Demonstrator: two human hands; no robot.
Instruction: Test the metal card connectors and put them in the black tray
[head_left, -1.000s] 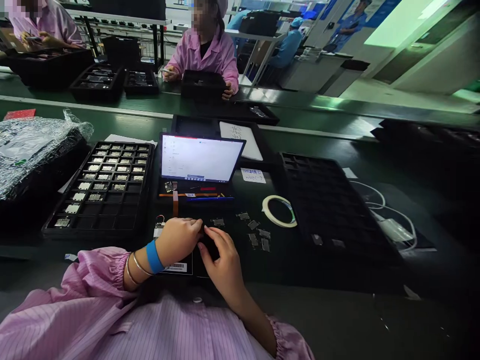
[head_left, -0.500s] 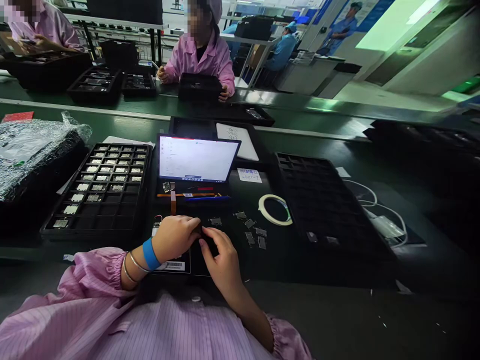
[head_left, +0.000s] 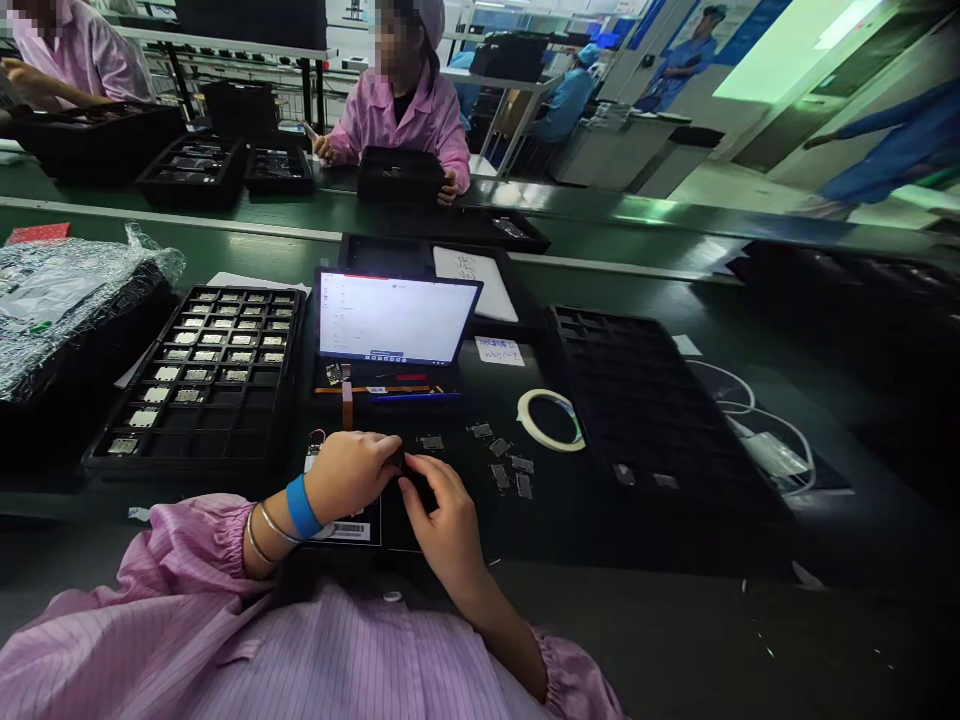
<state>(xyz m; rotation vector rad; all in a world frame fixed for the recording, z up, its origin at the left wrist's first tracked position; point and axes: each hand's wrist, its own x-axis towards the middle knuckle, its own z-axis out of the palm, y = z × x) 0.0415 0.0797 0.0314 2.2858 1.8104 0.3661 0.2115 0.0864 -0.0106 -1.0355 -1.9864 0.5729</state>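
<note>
My left hand (head_left: 351, 475), with a blue wristband, is closed in front of the lit screen (head_left: 394, 318). Close against its fingertips, my right hand (head_left: 446, 520) has thumb and forefinger drawn together. Between the fingertips is something small and dark that I cannot make out. Below my left hand lies a flat piece with a barcode label (head_left: 351, 532). An orange flex cable (head_left: 347, 402) runs down from near the screen toward my left hand. Several small modules (head_left: 500, 476) lie to the right of my hands.
At left stands a compartment tray (head_left: 285, 400) of metal parts, beside a plastic-wrapped stack (head_left: 67, 290). A tape roll (head_left: 523, 420) and a dark tray (head_left: 637, 400) are to the right. A blue pen (head_left: 416, 397) lies below the screen. Co-workers sit across the bench.
My hands have hardly moved. A person in blue has come into view at the far right. At the upper left, a co-worker's arm has shifted over the bin.
</note>
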